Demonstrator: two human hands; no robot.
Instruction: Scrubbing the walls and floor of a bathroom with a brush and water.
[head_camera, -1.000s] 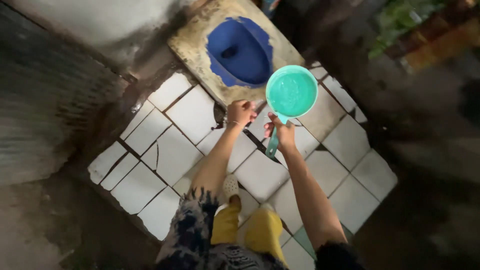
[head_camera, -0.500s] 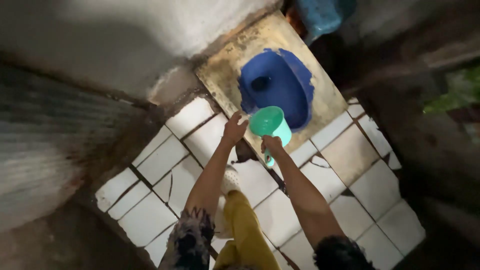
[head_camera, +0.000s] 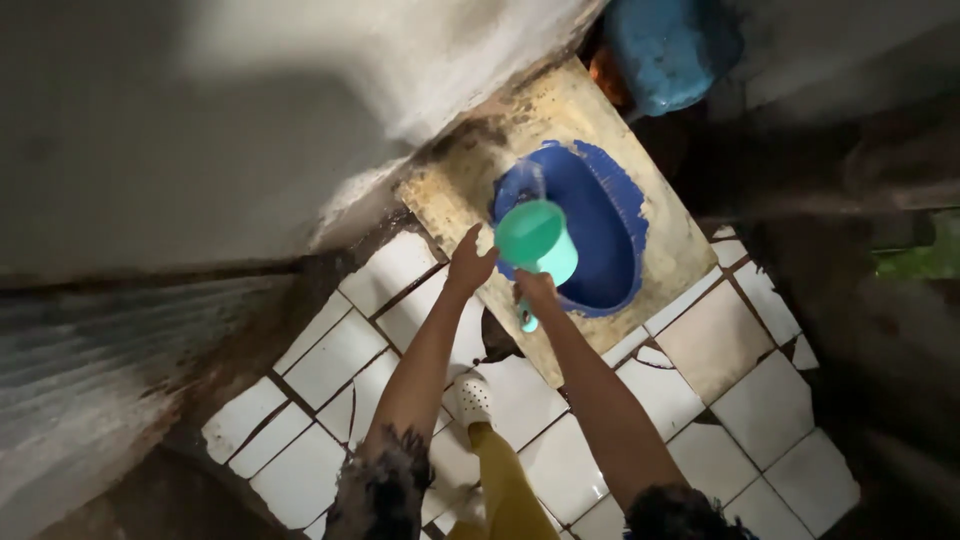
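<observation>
1. Far left, a grey wall (head_camera: 130, 150) takes up most of the view, stained dark along its foot where it meets the floor.
2. Next to it lies a patch of white floor tiles (head_camera: 335, 355), several cracked, with dark grime in the joints.
3. The person's left hand (head_camera: 468, 263) is stretched out over the tiles, fingers spread and holding nothing; it hovers just beside the dipper, at the near edge of the slab.
4. Below the arms, a white perforated shoe (head_camera: 473, 397) and a yellow trouser leg (head_camera: 500, 480) stand on the tiles.
5. The right hand (head_camera: 536, 291) is closed round the handle of a green plastic dipper (head_camera: 535, 240), gripping it firmly.
6. The dipper is tilted away from the person, its mouth over the near rim of the blue squat pan (head_camera: 600, 240), and a thin stream of water leaves its far lip into the bowl.
7. The pan is set into a stained, yellowish concrete slab (head_camera: 665, 225), raised a little above the tiles.
8. Beyond the slab, at the top right, sits a blue bucket (head_camera: 670, 45), partly in shadow.
9. The far right is dark and too blurred to tell apart.
</observation>
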